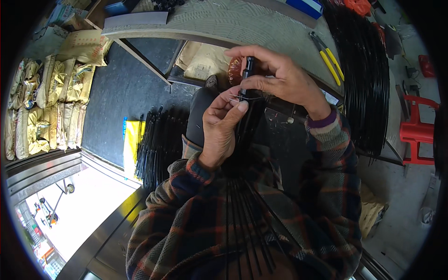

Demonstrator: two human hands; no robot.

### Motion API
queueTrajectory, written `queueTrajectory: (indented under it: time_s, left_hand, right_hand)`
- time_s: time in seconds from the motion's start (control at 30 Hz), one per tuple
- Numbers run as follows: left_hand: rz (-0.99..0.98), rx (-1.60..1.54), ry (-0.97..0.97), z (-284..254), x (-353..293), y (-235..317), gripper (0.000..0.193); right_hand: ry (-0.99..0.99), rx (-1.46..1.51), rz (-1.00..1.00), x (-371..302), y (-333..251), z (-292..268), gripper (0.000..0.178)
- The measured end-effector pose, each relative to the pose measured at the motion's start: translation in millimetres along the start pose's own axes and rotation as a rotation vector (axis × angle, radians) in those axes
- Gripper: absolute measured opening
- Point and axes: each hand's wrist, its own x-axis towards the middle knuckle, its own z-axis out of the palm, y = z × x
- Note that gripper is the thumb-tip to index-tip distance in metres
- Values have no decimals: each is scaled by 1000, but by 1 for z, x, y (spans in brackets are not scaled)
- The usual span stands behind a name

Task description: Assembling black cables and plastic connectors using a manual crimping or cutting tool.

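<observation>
In front of my chest, my right hand (285, 77) grips a glossy black tube (249, 67) that stands nearly upright, thumb and fingers on either side of it. My left hand (218, 135) is just below, with thumb and forefinger pinched at the tube's lower end. Thin pale wires (234, 96) cross the tube between the two hands. Beneath the hands, slim black rods (249, 233) run down and fan out over my lap. How the rods meet the tube is hidden by my fingers and the dark background.
Yellow-handled cutters (329, 60) lie on the worktable (275, 32) beside a large bundle of black rods (361, 84). Another rod bundle (156, 149) is at my left by a yellow sheet (131, 147). Stacked sacks (49, 105) stand far left, a red plastic chair (417, 128) far right.
</observation>
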Motion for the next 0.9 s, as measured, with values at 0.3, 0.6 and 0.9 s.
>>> queueTrajectory:
  time_s: [0.3, 0.6, 0.9]
  left_hand:
    - [13, 12, -9, 3, 0, 2, 34]
    - [-12, -29, 20, 1, -1, 3, 31]
    - [21, -2, 17, 0, -3, 0, 31]
  right_hand:
    - [74, 120, 17, -3, 6, 1, 45]
    - [86, 38, 62, -2, 0, 6, 42]
    - [214, 42, 44, -7, 6, 11, 40]
